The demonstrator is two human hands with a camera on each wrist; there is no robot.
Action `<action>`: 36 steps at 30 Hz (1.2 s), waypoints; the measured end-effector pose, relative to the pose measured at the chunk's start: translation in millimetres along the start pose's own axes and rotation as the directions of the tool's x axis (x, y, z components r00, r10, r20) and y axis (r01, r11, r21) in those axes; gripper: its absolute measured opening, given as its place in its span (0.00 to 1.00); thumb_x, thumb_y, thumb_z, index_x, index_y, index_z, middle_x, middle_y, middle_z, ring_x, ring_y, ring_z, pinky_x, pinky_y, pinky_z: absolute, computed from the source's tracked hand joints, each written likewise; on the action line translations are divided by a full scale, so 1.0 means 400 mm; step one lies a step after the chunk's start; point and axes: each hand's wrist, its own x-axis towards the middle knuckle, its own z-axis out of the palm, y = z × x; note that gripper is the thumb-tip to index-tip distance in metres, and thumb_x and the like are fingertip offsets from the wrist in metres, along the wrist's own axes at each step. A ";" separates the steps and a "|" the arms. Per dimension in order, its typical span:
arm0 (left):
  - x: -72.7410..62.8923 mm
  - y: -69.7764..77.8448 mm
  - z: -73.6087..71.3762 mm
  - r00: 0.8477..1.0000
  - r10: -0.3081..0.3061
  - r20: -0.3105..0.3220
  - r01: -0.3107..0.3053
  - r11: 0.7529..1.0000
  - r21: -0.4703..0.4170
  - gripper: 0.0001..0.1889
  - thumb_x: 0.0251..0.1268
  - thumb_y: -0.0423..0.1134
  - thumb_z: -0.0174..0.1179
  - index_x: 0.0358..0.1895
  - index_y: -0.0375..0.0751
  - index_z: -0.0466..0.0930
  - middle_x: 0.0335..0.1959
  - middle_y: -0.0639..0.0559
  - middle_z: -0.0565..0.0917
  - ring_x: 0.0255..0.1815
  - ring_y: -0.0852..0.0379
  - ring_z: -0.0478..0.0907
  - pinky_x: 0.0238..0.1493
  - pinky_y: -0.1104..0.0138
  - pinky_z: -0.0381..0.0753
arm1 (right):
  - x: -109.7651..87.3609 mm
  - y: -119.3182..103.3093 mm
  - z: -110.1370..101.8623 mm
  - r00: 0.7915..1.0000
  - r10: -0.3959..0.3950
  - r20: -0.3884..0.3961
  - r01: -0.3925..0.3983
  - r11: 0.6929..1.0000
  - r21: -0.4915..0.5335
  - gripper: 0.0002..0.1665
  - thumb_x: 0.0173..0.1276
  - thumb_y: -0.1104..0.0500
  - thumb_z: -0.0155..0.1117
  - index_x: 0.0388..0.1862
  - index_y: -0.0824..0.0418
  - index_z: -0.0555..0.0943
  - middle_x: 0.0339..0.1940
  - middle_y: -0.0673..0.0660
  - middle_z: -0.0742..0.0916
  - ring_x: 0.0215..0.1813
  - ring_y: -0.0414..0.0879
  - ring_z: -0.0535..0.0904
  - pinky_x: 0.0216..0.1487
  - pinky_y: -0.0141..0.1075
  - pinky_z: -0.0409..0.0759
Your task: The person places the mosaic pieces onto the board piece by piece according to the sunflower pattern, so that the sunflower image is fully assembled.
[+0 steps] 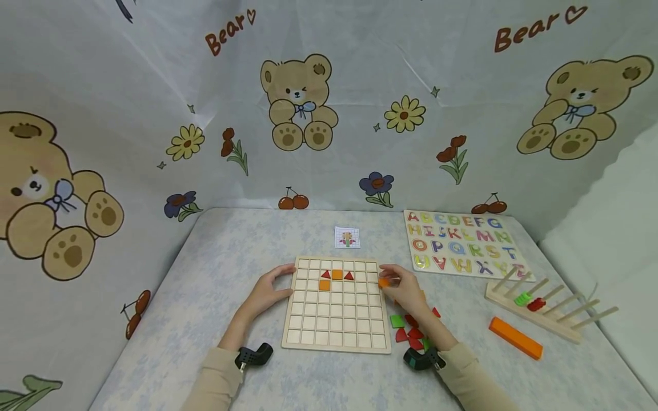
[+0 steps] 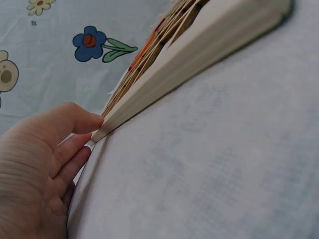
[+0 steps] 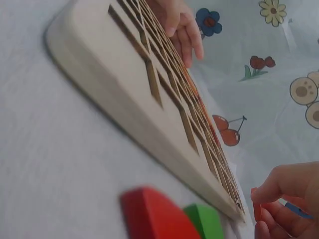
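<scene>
A wooden grid board (image 1: pixel 336 339) lies on the table in front of me. Two orange squares (image 1: pixel 336 274) and two red triangles (image 1: pixel 349 276) sit in cells near its far side. My left hand (image 1: pixel 264 294) rests against the board's far left edge, thumb tip at the rim, fingers fairly straight in the left wrist view. Just off the board's right edge, my right hand (image 1: pixel 403 288) pinches an orange tile (image 1: pixel 384 282) between thumb and fingers. The right wrist view shows that tile (image 3: pixel 256 205) edge-on. Loose red and green tiles (image 1: pixel 397 321) lie under the right forearm.
A small printed pattern card (image 1: pixel 347 237) lies beyond the board. At the back right is an alphabet board (image 1: pixel 462 242). Nearer on the right stand a wooden peg rack (image 1: pixel 534 313) with green and red pieces on it and an orange bar (image 1: pixel 516 338).
</scene>
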 end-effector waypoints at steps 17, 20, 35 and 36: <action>-0.003 0.006 -0.001 1.000 0.013 0.000 -0.013 1.000 -0.012 0.33 0.58 0.36 0.67 0.68 0.46 0.67 0.64 0.48 0.75 0.74 0.46 0.60 0.75 0.45 0.53 | 0.040 -0.072 0.109 0.986 -0.126 0.111 0.118 0.990 0.076 0.27 0.54 0.72 0.69 0.55 0.73 0.77 0.42 0.68 0.85 0.45 0.60 0.81 0.50 0.49 0.82; -0.004 0.008 0.000 1.000 0.006 0.001 -0.006 1.000 -0.020 0.33 0.57 0.36 0.67 0.68 0.47 0.67 0.64 0.48 0.75 0.74 0.46 0.60 0.75 0.45 0.53 | 0.045 -0.085 0.130 0.981 -0.134 0.141 0.125 0.989 0.076 0.27 0.54 0.72 0.69 0.55 0.72 0.77 0.42 0.67 0.85 0.45 0.59 0.81 0.49 0.48 0.82; -0.003 0.006 0.001 1.000 -0.001 0.002 0.002 1.000 -0.029 0.33 0.57 0.36 0.67 0.68 0.47 0.68 0.64 0.48 0.75 0.74 0.46 0.59 0.75 0.45 0.52 | 0.045 -0.091 0.198 0.972 -0.135 0.192 0.121 0.989 0.086 0.25 0.55 0.76 0.65 0.54 0.69 0.78 0.41 0.64 0.85 0.44 0.54 0.81 0.47 0.37 0.82; -0.003 0.007 0.001 1.000 -0.002 0.002 0.002 1.000 -0.029 0.33 0.57 0.36 0.67 0.68 0.47 0.68 0.64 0.48 0.75 0.74 0.46 0.59 0.75 0.45 0.52 | 0.045 -0.092 0.199 0.973 -0.129 0.192 0.115 0.990 0.081 0.25 0.55 0.76 0.65 0.54 0.69 0.78 0.41 0.63 0.85 0.44 0.54 0.81 0.47 0.37 0.82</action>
